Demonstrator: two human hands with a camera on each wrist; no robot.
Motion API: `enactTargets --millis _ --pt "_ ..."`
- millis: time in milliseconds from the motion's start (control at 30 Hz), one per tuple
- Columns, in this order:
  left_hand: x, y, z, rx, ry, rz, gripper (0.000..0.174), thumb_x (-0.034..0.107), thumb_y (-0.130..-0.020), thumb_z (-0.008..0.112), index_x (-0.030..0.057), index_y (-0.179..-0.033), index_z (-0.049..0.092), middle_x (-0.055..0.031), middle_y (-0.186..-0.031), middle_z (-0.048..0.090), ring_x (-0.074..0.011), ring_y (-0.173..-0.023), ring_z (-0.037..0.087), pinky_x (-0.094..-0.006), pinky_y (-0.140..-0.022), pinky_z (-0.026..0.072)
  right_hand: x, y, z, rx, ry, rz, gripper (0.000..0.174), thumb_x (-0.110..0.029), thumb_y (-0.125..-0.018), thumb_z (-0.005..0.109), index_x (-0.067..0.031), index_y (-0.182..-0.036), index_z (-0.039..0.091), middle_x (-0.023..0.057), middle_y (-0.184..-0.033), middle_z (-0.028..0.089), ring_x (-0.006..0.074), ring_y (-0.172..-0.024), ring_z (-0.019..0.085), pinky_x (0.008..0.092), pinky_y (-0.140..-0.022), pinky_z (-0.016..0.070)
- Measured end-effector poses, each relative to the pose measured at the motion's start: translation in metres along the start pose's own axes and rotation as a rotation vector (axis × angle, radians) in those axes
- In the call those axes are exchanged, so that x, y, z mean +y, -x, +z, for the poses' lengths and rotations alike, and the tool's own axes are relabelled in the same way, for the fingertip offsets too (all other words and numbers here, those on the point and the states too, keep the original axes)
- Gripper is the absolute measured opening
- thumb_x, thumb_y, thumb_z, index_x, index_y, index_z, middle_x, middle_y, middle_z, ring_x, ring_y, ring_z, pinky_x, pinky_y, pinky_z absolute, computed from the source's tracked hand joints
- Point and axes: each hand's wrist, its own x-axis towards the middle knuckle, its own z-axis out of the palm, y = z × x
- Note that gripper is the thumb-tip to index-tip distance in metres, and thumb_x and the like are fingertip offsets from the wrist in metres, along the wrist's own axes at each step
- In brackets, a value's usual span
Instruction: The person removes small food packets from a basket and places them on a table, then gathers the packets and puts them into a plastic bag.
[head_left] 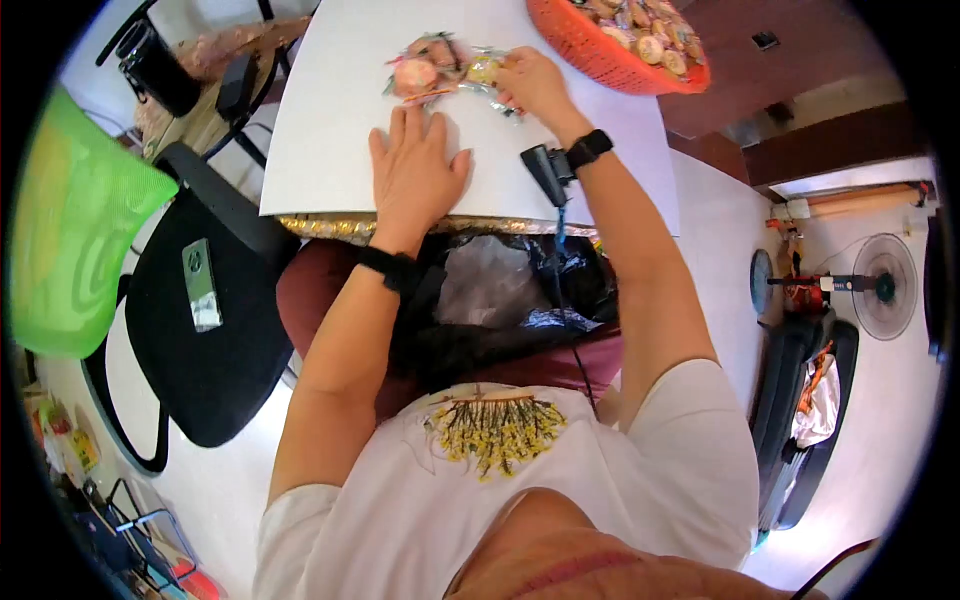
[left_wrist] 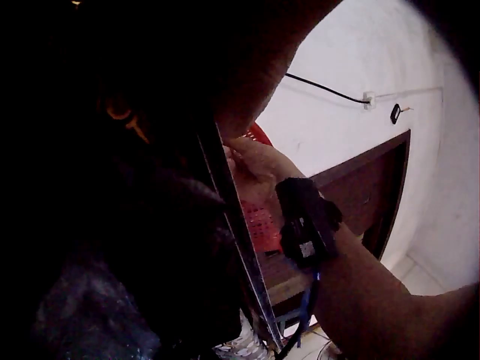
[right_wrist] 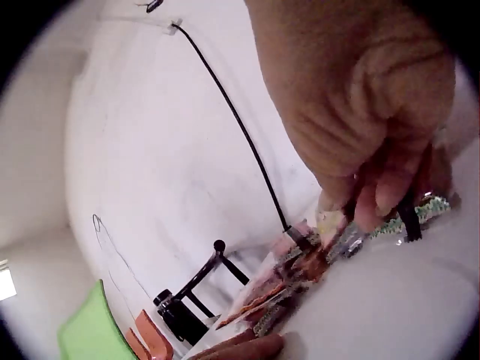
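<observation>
My left hand (head_left: pixel 415 175) rests palm down on the white table (head_left: pixel 330 140), fingers spread, its fingertips just short of a small group of plastic-wrapped snacks (head_left: pixel 415 76). These are pinkish and brown, with green-trimmed wrappers. To their right, my right hand (head_left: pixel 540 90) pinches a wrapped snack (head_left: pixel 483 69) with a yellowish middle, close over the tabletop. In the right wrist view, the curled fingers (right_wrist: pixel 390 195) of that hand meet the shiny wrapper and partly cover it. The left wrist view is mostly dark and leaves the left hand out of sight.
An orange basket (head_left: pixel 575 50) full of wrapped snacks stands at the table's far right. Below the front edge, a black plastic bag (head_left: pixel 575 280) lies over the lap. A black chair seat (head_left: pixel 200 330) with a phone (head_left: pixel 201 285) on it is at the left.
</observation>
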Motion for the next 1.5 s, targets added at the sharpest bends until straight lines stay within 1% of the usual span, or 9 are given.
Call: enactTargets --millis 467,667,833,900,1000,1033,1067,1133,1500 --pt "0.001 0.0 0.004 0.018 -0.04 0.016 0.05 0.037 -0.084 0.056 0.0068 -0.124 0.052 -0.0202 -0.139 0.041 -0.0348 -0.131 0.035 -0.054 -0.104 0.0249 0.006 -0.011 0.032 0.163 -0.599 -0.079 0.035 -0.016 -0.086 0.061 0.005 -0.112 0.049 0.0114 -0.072 0.062 0.0146 -0.049 0.058 0.0276 -0.043 0.0477" --pt "-0.002 0.001 0.008 0.053 -0.057 0.033 0.053 0.039 -0.085 0.055 0.0063 -0.126 0.051 -0.0209 -0.139 0.041 -0.035 -0.131 0.035 -0.054 -0.104 0.0249 -0.026 -0.005 0.02 0.24 -0.301 -0.384 0.031 -0.018 -0.083 0.063 0.0016 -0.107 0.058 0.0106 -0.073 0.063 0.0172 -0.055 0.061 0.0302 -0.047 0.0487" --pt "0.001 0.0 0.005 0.022 -0.055 0.022 0.053 0.039 -0.084 0.055 0.0063 -0.126 0.051 -0.0207 -0.14 0.041 -0.035 -0.131 0.035 -0.0542 -0.105 0.0249 -0.027 -0.067 -0.052 0.523 0.099 -0.672 0.021 -0.022 -0.08 0.064 -0.0066 -0.093 0.066 0.0157 -0.089 0.067 0.0297 -0.076 0.066 0.0399 -0.07 0.0519" --pt "0.001 0.0 0.007 0.037 -0.037 0.018 0.052 0.038 -0.084 0.055 0.0066 -0.125 0.052 -0.0209 -0.139 0.041 -0.0351 -0.131 0.035 -0.0544 -0.104 0.0248 -0.03 -0.065 -0.088 0.669 0.199 -0.744 0.014 -0.015 -0.081 0.06 -0.0013 -0.081 0.064 0.0152 -0.078 0.066 0.0266 -0.074 0.063 0.0343 -0.068 0.0489" --pt "0.001 0.0 0.006 0.043 -0.019 0.013 0.051 0.037 -0.083 0.057 0.0069 -0.125 0.052 -0.0211 -0.139 0.041 -0.0354 -0.131 0.035 -0.0547 -0.105 0.0246 0.009 -0.095 -0.127 0.668 0.574 -0.484 0.024 -0.019 -0.079 0.059 -0.0056 -0.097 0.068 0.0172 -0.089 0.067 0.0315 -0.089 0.063 0.0392 -0.081 0.0495" --pt "0.001 0.0 0.005 0.039 -0.018 0.008 0.051 0.036 -0.083 0.057 0.007 -0.124 0.052 -0.0211 -0.139 0.041 -0.0354 -0.131 0.035 -0.0547 -0.105 0.0245 0.029 -0.111 -0.141 0.504 0.619 -0.656 0.027 -0.019 -0.079 0.058 -0.0052 -0.101 0.066 0.0185 -0.099 0.065 0.0317 -0.095 0.061 0.0393 -0.084 0.0483" --pt "0.0 0.0 0.005 0.031 -0.017 0.008 0.051 0.036 -0.083 0.058 0.0068 -0.124 0.052 -0.0211 -0.139 0.041 -0.0354 -0.132 0.034 -0.0547 -0.105 0.0244 0.015 -0.102 -0.138 0.398 0.761 -0.185 0.026 -0.015 -0.081 0.056 -0.0077 -0.105 0.064 0.0183 -0.104 0.063 0.0327 -0.1 0.058 0.0406 -0.088 0.0458" --pt "-0.001 -0.001 0.006 0.016 -0.013 0.011 0.05 0.035 -0.083 0.058 0.0066 -0.123 0.052 -0.0212 -0.139 0.041 -0.0354 -0.132 0.033 -0.0547 -0.105 0.0241 0.032 -0.11 -0.137 0.439 0.932 -0.27 0.023 -0.021 -0.078 0.063 -0.0068 -0.096 0.066 0.0175 -0.094 0.067 0.0349 -0.087 0.064 0.0452 -0.074 0.0509" --pt "0.001 -0.001 -0.003 -0.029 0.03 -0.017 0.054 0.036 -0.083 0.059 0.0058 -0.127 0.051 -0.0204 -0.141 0.039 -0.0348 -0.133 0.032 -0.0542 -0.107 0.0226 0.03 -0.101 -0.128 0.553 0.852 -0.218 0.032 -0.03 -0.078 0.062 -0.0117 -0.104 0.064 0.0159 -0.097 0.067 0.0348 -0.094 0.063 0.0459 -0.083 0.0473"
